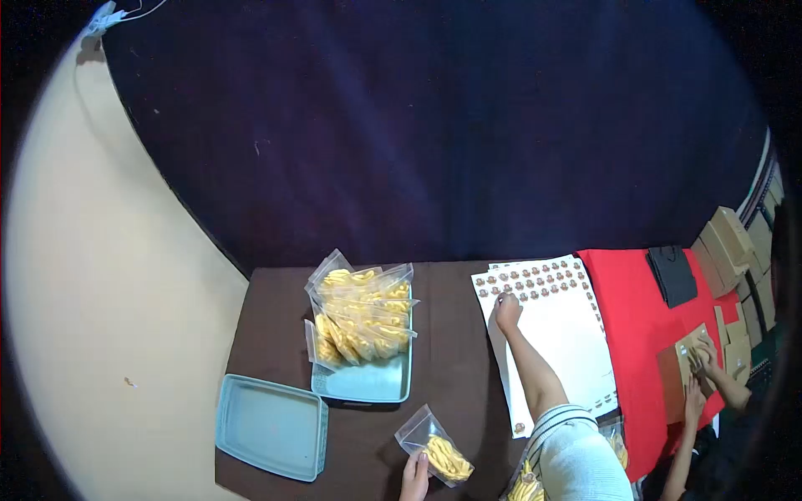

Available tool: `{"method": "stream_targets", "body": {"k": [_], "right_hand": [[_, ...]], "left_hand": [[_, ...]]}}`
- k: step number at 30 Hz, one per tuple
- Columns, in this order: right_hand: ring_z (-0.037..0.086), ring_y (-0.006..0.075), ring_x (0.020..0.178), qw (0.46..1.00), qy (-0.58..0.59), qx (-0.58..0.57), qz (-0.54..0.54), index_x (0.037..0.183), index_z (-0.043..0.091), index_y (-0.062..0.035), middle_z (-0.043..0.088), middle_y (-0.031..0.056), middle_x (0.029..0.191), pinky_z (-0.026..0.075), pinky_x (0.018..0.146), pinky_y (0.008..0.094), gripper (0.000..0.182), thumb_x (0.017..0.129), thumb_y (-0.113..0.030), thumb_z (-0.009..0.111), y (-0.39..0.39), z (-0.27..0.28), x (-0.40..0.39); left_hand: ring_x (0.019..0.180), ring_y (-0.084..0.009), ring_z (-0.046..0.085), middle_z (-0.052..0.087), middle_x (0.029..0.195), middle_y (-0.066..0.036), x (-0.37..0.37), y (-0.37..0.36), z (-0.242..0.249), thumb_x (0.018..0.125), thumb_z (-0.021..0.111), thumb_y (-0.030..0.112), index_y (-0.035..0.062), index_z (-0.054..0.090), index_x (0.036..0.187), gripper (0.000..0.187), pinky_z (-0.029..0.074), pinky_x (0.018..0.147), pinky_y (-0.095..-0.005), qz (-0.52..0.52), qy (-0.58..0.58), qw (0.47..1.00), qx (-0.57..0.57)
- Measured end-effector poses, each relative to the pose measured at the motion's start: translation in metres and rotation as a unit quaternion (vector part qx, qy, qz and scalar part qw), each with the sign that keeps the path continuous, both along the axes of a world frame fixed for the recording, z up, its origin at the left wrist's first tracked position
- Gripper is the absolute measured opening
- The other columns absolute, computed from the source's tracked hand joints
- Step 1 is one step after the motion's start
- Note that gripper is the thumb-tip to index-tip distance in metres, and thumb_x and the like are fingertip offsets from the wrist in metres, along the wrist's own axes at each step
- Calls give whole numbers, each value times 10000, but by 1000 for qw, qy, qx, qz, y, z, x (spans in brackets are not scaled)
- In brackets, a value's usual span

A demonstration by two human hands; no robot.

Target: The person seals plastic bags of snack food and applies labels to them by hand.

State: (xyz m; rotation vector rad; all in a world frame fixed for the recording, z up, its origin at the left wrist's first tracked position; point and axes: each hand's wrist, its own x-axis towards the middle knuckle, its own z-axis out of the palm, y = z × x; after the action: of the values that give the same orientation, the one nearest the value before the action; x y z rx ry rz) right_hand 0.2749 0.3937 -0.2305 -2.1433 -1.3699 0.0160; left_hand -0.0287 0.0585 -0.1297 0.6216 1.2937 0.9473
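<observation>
Low in the frame's centre, the left hand (414,478) pinches the corner of a clear plastic pouch of yellow snack sticks (436,447), steadying it flat on the brown table (451,351). The right hand (506,309), fingers curled narrow, touches a white sheet of round brown stickers (555,334), seemingly to peel one. A metal tray (368,380) holds filled pouches.

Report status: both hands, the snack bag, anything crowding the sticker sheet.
Left hand grips snack bag at its corner. Right hand fingertips on sticker sheet, empty. Nothing blocking; co-worker's hands busy on brown boxes, apart.
</observation>
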Motion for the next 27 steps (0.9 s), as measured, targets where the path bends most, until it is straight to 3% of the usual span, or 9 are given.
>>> {"method": "stream_targets", "body": {"k": [2, 4, 6, 7, 10, 11, 15, 22, 27], "right_hand": [[573, 315, 747, 997, 29, 74, 5, 814, 639, -27, 588, 151, 759, 417, 634, 456, 137, 760, -121, 555, -6, 3, 0], [581, 261, 688, 997, 11, 79, -6, 949, 607, -11, 599, 130, 749, 440, 582, 391, 232, 738, -105, 590, -9, 8, 2], [557, 195, 591, 976, 184, 114, 29, 1023, 560, 37, 578, 101, 663, 438, 560, 321, 308, 734, -67, 588, -13, 16, 6], [512, 117, 548, 964, 208, 155, 50, 991, 547, 47, 541, 58, 601, 422, 539, 258, 280, 729, -38, 595, -28, 34, 2], [522, 114, 583, 939, 301, 147, 79, 906, 562, 60, 549, 59, 631, 425, 557, 261, 218, 736, -73, 593, -68, 74, -6], [513, 82, 596, 895, 403, 151, 118, 871, 553, 46, 548, 36, 640, 419, 561, 225, 180, 723, -39, 610, -87, 92, -11], [510, 64, 637, 809, 550, 107, 179, 800, 536, -15, 539, 6, 689, 433, 597, 204, 90, 730, 15, 583, -158, 149, -26], [467, 38, 682, 769, 582, 88, 251, 894, 511, -21, 485, -14, 757, 431, 637, 188, 146, 774, 31, 576, -258, 232, -51], [501, 55, 747, 709, 623, 65, 324, 928, 486, -41, 511, 4, 819, 437, 669, 194, 240, 746, 49, 614, -314, 275, -75]], "left_hand": [[983, -145, 513, 524, 1094, -77, 0, 1, 5, 940, 406, 303, 8, 448, 1193, 391, 440, 813, -270, -2, -3, 1000, -4], [996, -145, 505, 515, 1106, -82, 1, 3, 11, 940, 403, 310, 13, 439, 1200, 396, 439, 816, -272, -9, -11, 1000, -8], [1019, -144, 497, 512, 1120, -79, 0, 4, 2, 941, 398, 317, 17, 420, 1221, 411, 440, 821, -268, -9, -13, 1000, -3], [1008, -151, 509, 512, 1122, -86, 3, 6, 6, 950, 366, 286, 6, 416, 1210, 385, 443, 830, -293, -16, -4, 1000, 12], [980, -152, 530, 517, 1116, -89, 5, 6, 6, 961, 331, 264, -9, 416, 1193, 369, 447, 829, -308, -26, -10, 998, 59], [975, -150, 533, 518, 1115, -86, 5, 8, 8, 960, 332, 269, -9, 417, 1193, 372, 448, 822, -303, -45, 7, 996, 79], [982, -134, 505, 525, 1097, -82, 10, 12, 26, 956, 353, 260, -22, 435, 1180, 370, 408, 849, -278, -48, -9, 996, 79], [1126, -160, 421, 469, 1209, -105, 19, 13, 67, 951, 366, 292, -50, 421, 1216, 436, 306, 966, -275, -50, -46, 990, 126], [1053, -144, 480, 513, 1150, -95, 32, 3, 101, 947, 346, 370, -32, 458, 1174, 475, 360, 912, -259, -41, -139, 983, 116]]}}
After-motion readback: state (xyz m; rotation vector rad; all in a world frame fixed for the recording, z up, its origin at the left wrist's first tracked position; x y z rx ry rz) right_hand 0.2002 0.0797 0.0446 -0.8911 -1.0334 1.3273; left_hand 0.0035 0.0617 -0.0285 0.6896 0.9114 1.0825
